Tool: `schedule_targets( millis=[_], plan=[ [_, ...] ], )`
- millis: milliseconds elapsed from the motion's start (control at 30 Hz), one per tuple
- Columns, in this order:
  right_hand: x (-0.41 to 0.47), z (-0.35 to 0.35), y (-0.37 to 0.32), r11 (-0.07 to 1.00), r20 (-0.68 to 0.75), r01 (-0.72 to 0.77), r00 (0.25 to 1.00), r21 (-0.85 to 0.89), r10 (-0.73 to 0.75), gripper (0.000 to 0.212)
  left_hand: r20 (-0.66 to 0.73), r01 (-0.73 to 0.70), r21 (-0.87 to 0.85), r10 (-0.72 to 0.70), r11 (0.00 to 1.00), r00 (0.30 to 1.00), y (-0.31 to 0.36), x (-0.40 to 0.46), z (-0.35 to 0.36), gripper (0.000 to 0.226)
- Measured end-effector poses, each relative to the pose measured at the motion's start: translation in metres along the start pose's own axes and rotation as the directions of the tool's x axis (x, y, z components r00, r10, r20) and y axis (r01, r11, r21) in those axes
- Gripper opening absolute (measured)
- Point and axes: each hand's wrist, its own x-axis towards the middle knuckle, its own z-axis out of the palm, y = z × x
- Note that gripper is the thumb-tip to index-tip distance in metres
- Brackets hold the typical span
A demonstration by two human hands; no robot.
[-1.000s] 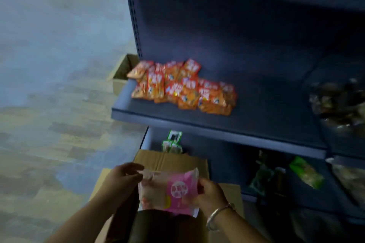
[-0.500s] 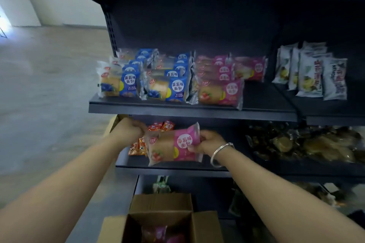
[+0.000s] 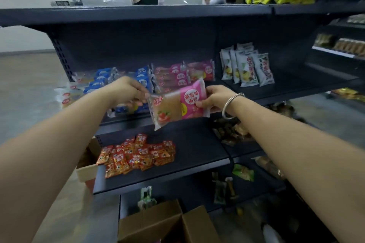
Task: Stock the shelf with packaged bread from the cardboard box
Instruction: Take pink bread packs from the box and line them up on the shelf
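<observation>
Pink bread packet (image 3: 178, 104) pinched between left hand (image 3: 126, 92) and right hand (image 3: 216, 98) fingers.

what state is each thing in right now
pink bread packet: held in the air, tilted, before the shelf
left hand: pinches the packet's left edge
right hand: grips its right end
cardboard box: flaps open
pink bread stack: lying on the shelf
</observation>
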Motion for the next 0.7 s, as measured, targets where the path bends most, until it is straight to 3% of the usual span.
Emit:
schedule_targets(
  millis=[100, 167, 333, 500, 700],
  plan=[
    [0.001, -0.026, 0.004, 0.999, -0.142, 0.002, 0.99, -0.041, -0.008, 0.032, -0.057, -0.092, -0.022, 0.091, 0.996, 0.994, 0.029, 0.022, 0.013, 0.006],
    [0.004, -0.043, 0.007, 1.0, -0.24, 0.015, 0.971, -0.02, -0.019, 0.03, -0.1, -0.126, -0.129, 0.113, 0.984, 0.989, 0.049, 0.037, 0.023, 0.01],
    [0.027, -0.089, 0.02, 0.975, -0.392, 0.079, 0.92, 0.209, 0.01, 0.024, -0.098, -0.164, -0.28, 0.142, 0.946, 0.985, 0.089, 0.087, 0.044, 0.026],
    [0.077, -0.12, 0.037, 0.999, -0.56, 0.026, 0.827, -0.04, -0.044, 0.032, -0.158, -0.199, -0.321, 0.154, 0.926, 0.975, 0.11, 0.148, 0.065, 0.026],
    [0.146, -0.148, 0.045, 0.934, -0.613, -0.126, 0.782, -0.336, -0.115, 0.019, -0.265, -0.258, -0.201, 0.201, 0.945, 0.943, 0.124, 0.217, 0.081, 0.021]
  ],
)
